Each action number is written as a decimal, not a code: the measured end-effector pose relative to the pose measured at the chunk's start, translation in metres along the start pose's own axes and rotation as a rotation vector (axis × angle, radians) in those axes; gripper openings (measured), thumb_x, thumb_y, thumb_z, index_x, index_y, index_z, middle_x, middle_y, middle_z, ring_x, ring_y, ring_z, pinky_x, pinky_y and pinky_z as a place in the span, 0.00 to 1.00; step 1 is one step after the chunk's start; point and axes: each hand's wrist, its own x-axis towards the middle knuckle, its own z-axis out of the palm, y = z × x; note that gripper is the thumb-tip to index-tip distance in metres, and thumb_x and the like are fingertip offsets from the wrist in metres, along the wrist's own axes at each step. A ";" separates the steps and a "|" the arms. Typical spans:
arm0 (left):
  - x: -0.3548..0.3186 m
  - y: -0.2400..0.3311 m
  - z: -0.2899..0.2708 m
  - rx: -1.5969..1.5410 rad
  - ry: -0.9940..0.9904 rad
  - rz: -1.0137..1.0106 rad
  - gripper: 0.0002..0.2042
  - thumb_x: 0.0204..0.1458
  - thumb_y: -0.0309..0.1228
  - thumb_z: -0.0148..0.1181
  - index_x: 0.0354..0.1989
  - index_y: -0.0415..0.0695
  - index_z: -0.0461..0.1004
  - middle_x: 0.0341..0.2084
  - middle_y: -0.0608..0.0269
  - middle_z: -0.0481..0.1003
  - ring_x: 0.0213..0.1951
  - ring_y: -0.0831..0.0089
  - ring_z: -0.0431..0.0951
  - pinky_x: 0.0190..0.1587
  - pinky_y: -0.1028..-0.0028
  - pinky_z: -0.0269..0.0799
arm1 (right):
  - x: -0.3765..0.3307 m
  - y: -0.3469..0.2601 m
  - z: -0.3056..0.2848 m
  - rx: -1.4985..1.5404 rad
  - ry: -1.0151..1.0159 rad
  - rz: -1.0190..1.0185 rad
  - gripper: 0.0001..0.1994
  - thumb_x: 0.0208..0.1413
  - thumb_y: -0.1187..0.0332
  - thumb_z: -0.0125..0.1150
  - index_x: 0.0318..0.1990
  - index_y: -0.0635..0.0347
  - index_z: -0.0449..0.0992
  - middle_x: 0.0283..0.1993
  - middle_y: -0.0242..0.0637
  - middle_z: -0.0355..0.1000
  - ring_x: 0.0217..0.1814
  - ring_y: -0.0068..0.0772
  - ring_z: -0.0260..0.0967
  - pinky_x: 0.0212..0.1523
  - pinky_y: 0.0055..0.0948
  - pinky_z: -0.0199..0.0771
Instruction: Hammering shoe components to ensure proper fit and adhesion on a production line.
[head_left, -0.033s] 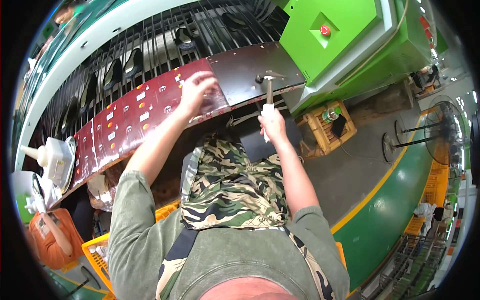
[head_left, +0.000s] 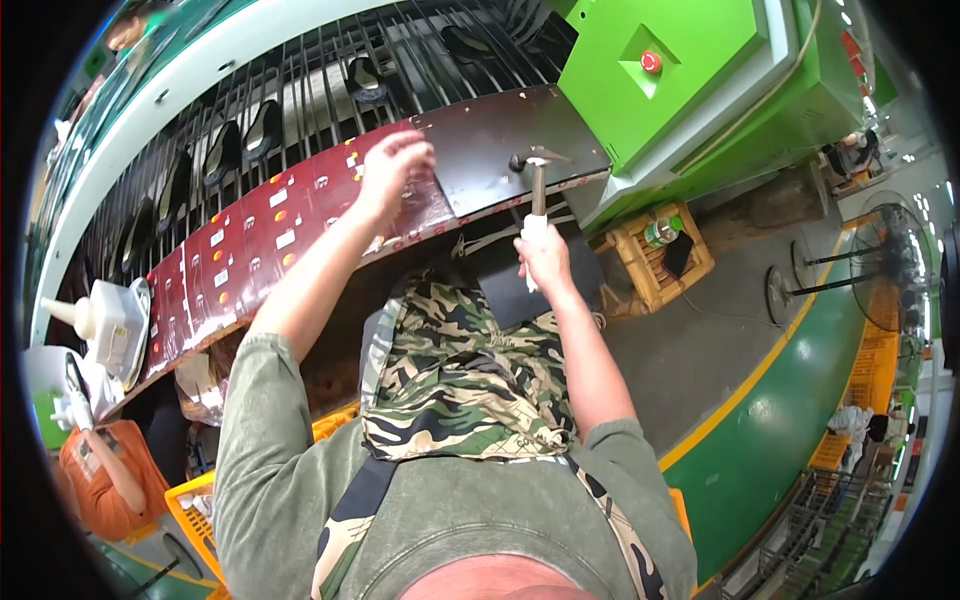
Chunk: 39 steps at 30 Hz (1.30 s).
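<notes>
My right hand [head_left: 545, 258] is wrapped round the white-covered grip of a hammer [head_left: 539, 190]. The hammer points away from me, its metal head over the dark end of the work ledge [head_left: 490, 150]. Over the maroon, sticker-dotted part of the ledge [head_left: 300, 215], my left hand [head_left: 393, 172] hovers with its fingers loosely bent and apart. Nothing shows in it. Beyond the ledge, several black shoes lie on a conveyor of dark bars, one dark shoe [head_left: 366, 80] just past my left hand.
A green machine [head_left: 660, 70] with a red button stands at the right end of the ledge. A bamboo stool [head_left: 655, 275] holds a bottle. At left are a white squeeze bottle [head_left: 105, 325] and a person in orange [head_left: 115, 475]. A fan [head_left: 885, 265] stands far right.
My left hand has shifted slightly away from me and its fingers look less blurred. The right hand and hammer stay almost in place.
</notes>
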 end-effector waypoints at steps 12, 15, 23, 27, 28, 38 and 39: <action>0.301 -0.041 0.082 -0.346 0.205 -0.317 0.31 0.57 0.31 0.65 0.65 0.30 0.60 0.64 0.29 0.59 0.52 0.41 0.76 0.52 0.54 0.81 | -0.006 0.008 -0.009 0.051 -0.068 -0.002 0.15 0.57 0.72 0.64 0.48 0.67 0.68 0.30 0.39 0.75 0.20 0.25 0.72 0.22 0.28 0.73; 0.338 -0.062 0.097 -0.405 0.214 -0.286 0.19 0.60 0.28 0.59 0.60 0.38 0.68 0.58 0.43 0.68 0.52 0.48 0.76 0.50 0.48 0.81 | -0.004 0.008 -0.011 0.077 -0.088 0.021 0.15 0.56 0.73 0.64 0.48 0.67 0.67 0.29 0.35 0.73 0.21 0.21 0.70 0.21 0.24 0.72; 0.347 -0.071 0.072 -0.542 0.193 -0.344 0.10 0.59 0.18 0.55 0.49 0.36 0.70 0.47 0.48 0.72 0.47 0.52 0.76 0.48 0.49 0.83 | -0.008 0.006 -0.007 0.103 -0.092 0.036 0.15 0.57 0.73 0.64 0.49 0.67 0.68 0.29 0.35 0.73 0.22 0.22 0.70 0.22 0.25 0.73; 0.264 -0.041 0.044 -0.444 0.016 -0.372 0.13 0.54 0.19 0.59 0.46 0.30 0.68 0.45 0.43 0.74 0.44 0.50 0.80 0.40 0.58 0.84 | -0.010 0.013 -0.007 0.065 -0.059 0.030 0.15 0.56 0.73 0.65 0.48 0.66 0.68 0.29 0.38 0.75 0.20 0.25 0.72 0.21 0.28 0.73; 0.238 -0.028 0.027 -0.421 -0.050 -0.375 0.13 0.53 0.19 0.60 0.46 0.29 0.68 0.43 0.43 0.75 0.42 0.49 0.81 0.38 0.60 0.84 | -0.011 0.012 -0.006 0.076 -0.071 0.024 0.16 0.56 0.73 0.65 0.48 0.66 0.68 0.29 0.38 0.75 0.20 0.25 0.71 0.21 0.28 0.73; 0.001 0.106 -0.011 0.221 -0.175 -0.136 0.15 0.50 0.27 0.59 0.46 0.33 0.73 0.33 0.55 0.79 0.29 0.71 0.79 0.31 0.76 0.74 | -0.038 0.017 -0.029 0.496 -0.063 0.133 0.12 0.55 0.71 0.66 0.42 0.63 0.70 0.26 0.34 0.70 0.17 0.24 0.68 0.18 0.25 0.71; -0.006 0.102 -0.029 0.222 -0.262 -0.143 0.17 0.48 0.27 0.61 0.47 0.33 0.73 0.33 0.58 0.78 0.30 0.72 0.79 0.30 0.76 0.74 | -0.049 0.021 -0.032 0.496 -0.023 0.132 0.12 0.55 0.71 0.66 0.42 0.63 0.70 0.26 0.34 0.70 0.17 0.24 0.68 0.18 0.25 0.71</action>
